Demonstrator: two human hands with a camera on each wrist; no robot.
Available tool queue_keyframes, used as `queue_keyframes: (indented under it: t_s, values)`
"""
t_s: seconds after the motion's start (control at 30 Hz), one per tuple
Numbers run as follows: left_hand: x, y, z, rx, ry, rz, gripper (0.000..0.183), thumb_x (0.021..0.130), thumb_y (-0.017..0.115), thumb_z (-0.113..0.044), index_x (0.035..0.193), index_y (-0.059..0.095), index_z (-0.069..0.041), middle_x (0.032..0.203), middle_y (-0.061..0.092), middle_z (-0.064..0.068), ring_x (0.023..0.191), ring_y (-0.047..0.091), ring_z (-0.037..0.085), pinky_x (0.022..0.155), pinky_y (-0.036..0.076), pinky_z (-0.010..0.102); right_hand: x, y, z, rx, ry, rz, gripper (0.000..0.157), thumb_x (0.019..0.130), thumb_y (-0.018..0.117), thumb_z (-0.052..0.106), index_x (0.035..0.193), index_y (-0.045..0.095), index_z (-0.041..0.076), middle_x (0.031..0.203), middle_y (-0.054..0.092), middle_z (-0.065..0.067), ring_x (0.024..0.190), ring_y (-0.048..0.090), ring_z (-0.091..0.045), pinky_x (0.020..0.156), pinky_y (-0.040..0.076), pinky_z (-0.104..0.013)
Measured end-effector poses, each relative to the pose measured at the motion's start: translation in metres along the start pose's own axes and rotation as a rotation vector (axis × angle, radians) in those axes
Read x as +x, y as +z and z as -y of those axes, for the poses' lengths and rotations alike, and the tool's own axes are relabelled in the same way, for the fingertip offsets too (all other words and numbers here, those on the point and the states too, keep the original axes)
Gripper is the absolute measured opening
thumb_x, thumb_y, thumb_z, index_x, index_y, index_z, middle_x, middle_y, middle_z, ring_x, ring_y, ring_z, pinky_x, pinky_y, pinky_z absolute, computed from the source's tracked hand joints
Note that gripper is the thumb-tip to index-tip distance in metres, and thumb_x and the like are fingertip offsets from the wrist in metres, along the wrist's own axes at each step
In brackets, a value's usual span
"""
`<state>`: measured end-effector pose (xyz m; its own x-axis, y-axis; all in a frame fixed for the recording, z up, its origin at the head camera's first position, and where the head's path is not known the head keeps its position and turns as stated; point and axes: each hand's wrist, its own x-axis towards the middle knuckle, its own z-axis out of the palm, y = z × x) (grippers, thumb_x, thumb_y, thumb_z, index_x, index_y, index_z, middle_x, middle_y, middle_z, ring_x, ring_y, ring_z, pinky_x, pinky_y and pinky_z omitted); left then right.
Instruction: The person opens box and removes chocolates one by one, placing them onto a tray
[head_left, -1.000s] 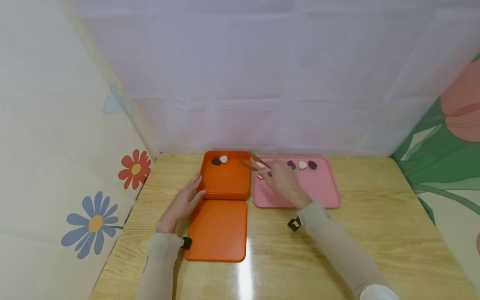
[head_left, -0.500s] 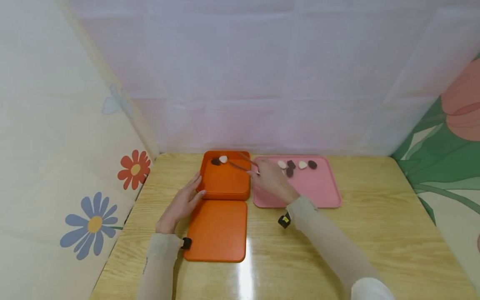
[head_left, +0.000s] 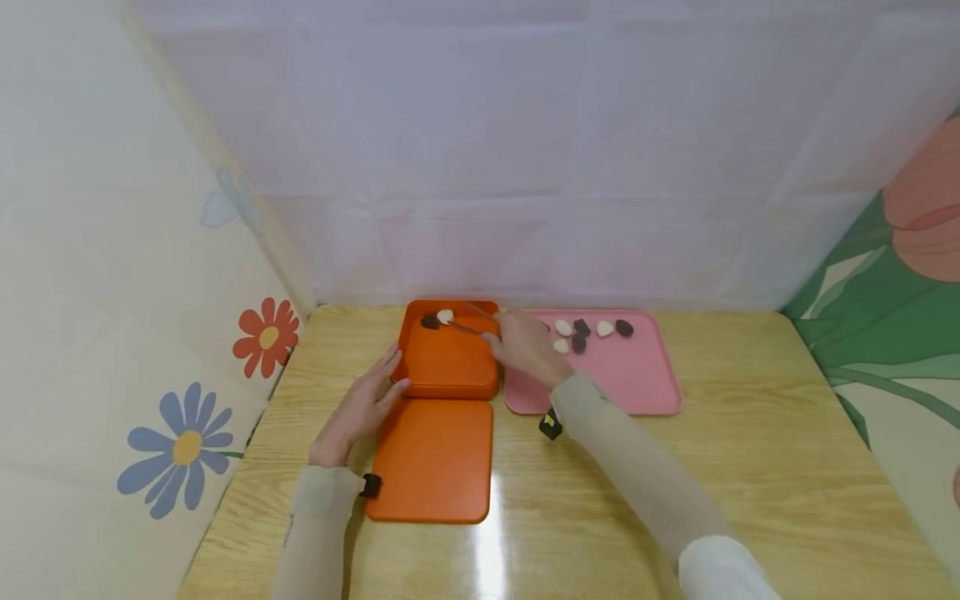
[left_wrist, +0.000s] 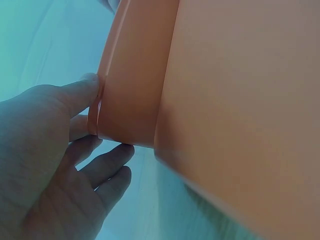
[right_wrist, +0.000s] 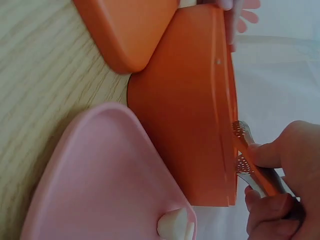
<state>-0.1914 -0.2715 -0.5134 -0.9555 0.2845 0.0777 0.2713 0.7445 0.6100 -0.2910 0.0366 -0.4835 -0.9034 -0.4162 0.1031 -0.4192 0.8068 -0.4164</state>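
Note:
My right hand (head_left: 528, 343) grips metal tongs (right_wrist: 264, 179) with perforated tips, over the back right of the orange box (head_left: 450, 392). The tongs' arms are spread and reach past the box's right rim; whether anything is between them I cannot tell. Inside the box, a dark brown piece (head_left: 430, 322) and a white piece (head_left: 446, 317), chocolate-like, lie near the back wall. The left hand (head_left: 362, 412) touches the box's front left corner, thumb at the front rim and fingers along the left side. Several more dark pieces (head_left: 581, 327) and white pieces (head_left: 604, 329) sit on the pink tray (head_left: 630, 379).
A flat orange lid (head_left: 431, 462) lies on the wooden table (head_left: 585, 500) directly in front of the box. The tray stands close to the box's right side. Behind the table hangs a pale cloth (head_left: 510, 150), with flower-printed cloths at both sides.
My right hand has moved left with the tongs, from above the tray to over the box, uncovering several pieces on the tray. The left hand stays at the box corner.

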Motion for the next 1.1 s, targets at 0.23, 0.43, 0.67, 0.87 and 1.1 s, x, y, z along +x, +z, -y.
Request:
queue_keyframes:
  t_s: [0.23, 0.43, 0.67, 0.87, 1.1]
  values:
    - [0.001, 0.0, -0.001, 0.002, 0.013, -0.004, 0.067, 0.112, 0.059, -0.025, 0.166, 0.031, 0.002, 0.178, 0.021, 0.016, 0.161, 0.028, 0.04, 0.127, 0.029, 0.061, 0.013, 0.006, 0.007, -0.073, 0.002, 0.023, 0.031, 0.109, 0.063, 0.036, 0.094, 0.071, 0.01, 0.088, 0.066, -0.003, 0.069, 0.058, -0.016, 0.054, 0.046, -0.027]
    - [0.003, 0.0, 0.0, 0.002, 0.005, 0.001, 0.068, 0.112, 0.059, -0.027, 0.167, 0.03, 0.001, 0.178, 0.021, 0.015, 0.162, 0.027, 0.04, 0.127, 0.029, 0.062, 0.02, 0.011, 0.014, -0.081, 0.017, 0.023, 0.033, 0.109, 0.063, 0.036, 0.087, 0.067, 0.012, 0.082, 0.062, -0.002, 0.059, 0.053, -0.013, 0.046, 0.038, -0.024]
    - [0.003, 0.0, 0.002, 0.007, 0.006, 0.005, 0.068, 0.112, 0.059, -0.027, 0.167, 0.03, 0.001, 0.178, 0.02, 0.015, 0.161, 0.027, 0.041, 0.126, 0.029, 0.063, 0.026, 0.014, 0.022, -0.099, 0.042, 0.021, 0.038, 0.107, 0.066, 0.036, 0.076, 0.064, 0.013, 0.074, 0.057, -0.001, 0.058, 0.053, -0.014, 0.045, 0.036, -0.024]
    - [0.002, -0.001, 0.001, 0.003, 0.009, 0.004, 0.067, 0.112, 0.058, -0.025, 0.166, 0.03, 0.003, 0.178, 0.02, 0.017, 0.161, 0.027, 0.042, 0.126, 0.029, 0.062, 0.031, 0.018, 0.028, -0.128, 0.096, 0.019, 0.039, 0.106, 0.066, 0.037, 0.076, 0.064, 0.013, 0.08, 0.059, -0.002, 0.063, 0.053, -0.014, 0.044, 0.038, -0.025]
    - [0.001, -0.002, -0.002, -0.003, 0.003, 0.007, 0.067, 0.112, 0.058, -0.025, 0.166, 0.03, 0.002, 0.178, 0.02, 0.016, 0.161, 0.027, 0.041, 0.127, 0.029, 0.062, 0.035, 0.023, 0.032, -0.166, 0.129, 0.03, 0.04, 0.106, 0.067, 0.037, 0.073, 0.064, 0.013, 0.082, 0.059, -0.003, 0.063, 0.053, -0.014, 0.045, 0.042, -0.027]
